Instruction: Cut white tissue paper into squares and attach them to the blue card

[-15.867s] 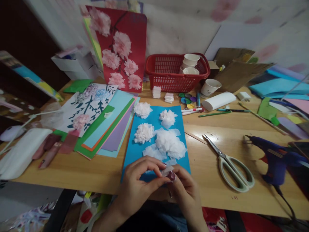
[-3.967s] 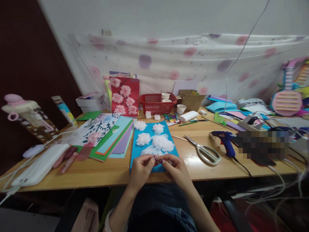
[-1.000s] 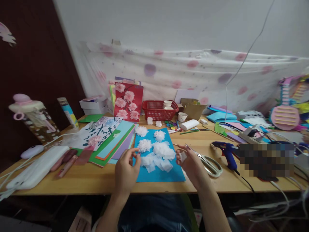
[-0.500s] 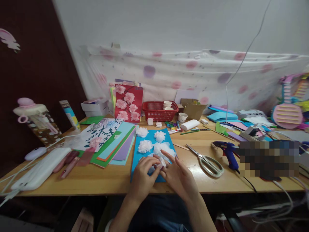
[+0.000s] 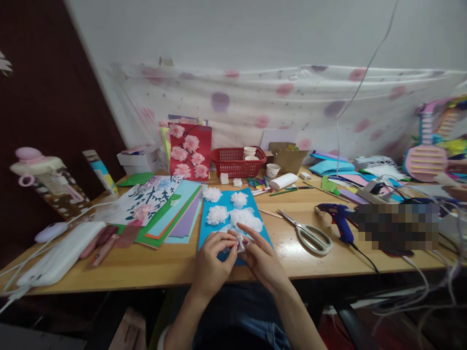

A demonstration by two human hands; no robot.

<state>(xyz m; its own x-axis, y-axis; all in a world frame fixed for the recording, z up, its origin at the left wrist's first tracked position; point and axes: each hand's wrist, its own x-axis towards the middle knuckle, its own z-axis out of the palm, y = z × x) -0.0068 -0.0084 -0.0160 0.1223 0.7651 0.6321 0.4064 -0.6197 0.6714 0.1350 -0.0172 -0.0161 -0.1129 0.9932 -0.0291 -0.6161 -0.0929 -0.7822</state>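
Between my two hands, over the near part of a blue sheet (image 5: 226, 194), is a small gathered piece of white tissue paper (image 5: 241, 243). My left hand (image 5: 215, 257) pinches it from the left with thumb and fingertips. On the other side, my right hand (image 5: 264, 260) grips it too, its index finger stretched out. Farther up the sheet sit several fluffy white paper flowers (image 5: 217, 215). Beside them lies a looser heap of thin white tissue (image 5: 248, 221), just beyond my fingertips. My hands cover the sheet's near edge in part.
Scissors (image 5: 306, 233) and a blue glue gun (image 5: 337, 218) lie to the right. Coloured paper sheets (image 5: 182, 223) and a white power bank (image 5: 67, 253) are on the left. Behind stand a red basket (image 5: 237, 167) and a red card with pink flowers (image 5: 190, 150). Cables trail at right.
The camera view has shifted slightly. My fingers have drawn closer around the white tissue piece, and my right fingers have curled more, with the index finger still extended.
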